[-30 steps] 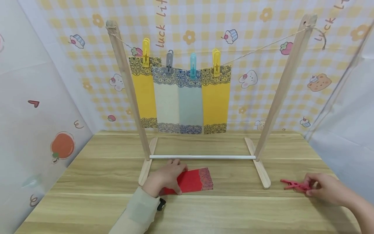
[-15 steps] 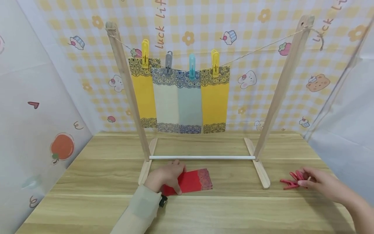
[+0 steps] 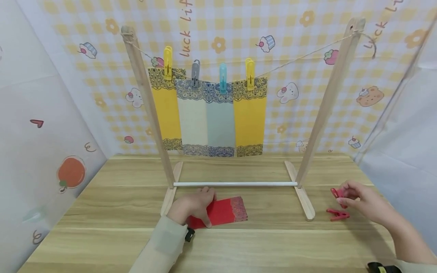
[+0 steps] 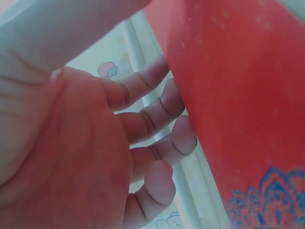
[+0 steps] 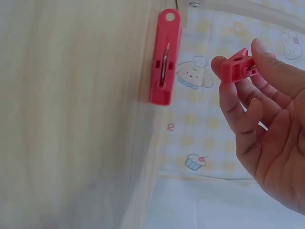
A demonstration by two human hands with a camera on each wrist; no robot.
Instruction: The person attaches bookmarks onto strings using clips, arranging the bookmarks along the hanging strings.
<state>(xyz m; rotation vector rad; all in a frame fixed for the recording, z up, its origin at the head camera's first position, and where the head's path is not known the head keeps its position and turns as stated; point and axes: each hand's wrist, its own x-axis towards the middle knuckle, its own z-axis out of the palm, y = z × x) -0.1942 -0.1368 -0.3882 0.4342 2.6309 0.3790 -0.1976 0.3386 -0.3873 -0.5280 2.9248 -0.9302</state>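
On the table, my left hand (image 3: 196, 206) spans a red card (image 3: 222, 211) with a patterned end. In the left wrist view its bent fingertips (image 4: 183, 136) meet one long edge of the red card (image 4: 238, 95); the thumb lies toward the other side in the head view. Over at the right, my right hand (image 3: 363, 201) pinches a red clothespin (image 3: 338, 197) between thumb and fingers, raised off the table. The held clothespin (image 5: 238, 67) appears side-on in the right wrist view. Below it, a second red clothespin (image 3: 338, 214) lies on the wood.
A wooden stand with two posts (image 3: 329, 102) and a white bottom rod (image 3: 235, 184) stands behind the hands. From its string (image 3: 307, 53) hang several patterned cards, yellow (image 3: 250, 121), cream (image 3: 192, 121) and grey-green (image 3: 220, 123), held by yellow, grey and blue clothespins.
My right hand has lifted one red clothespin away from the other and moved it up and slightly left. My left hand stays at the red card.
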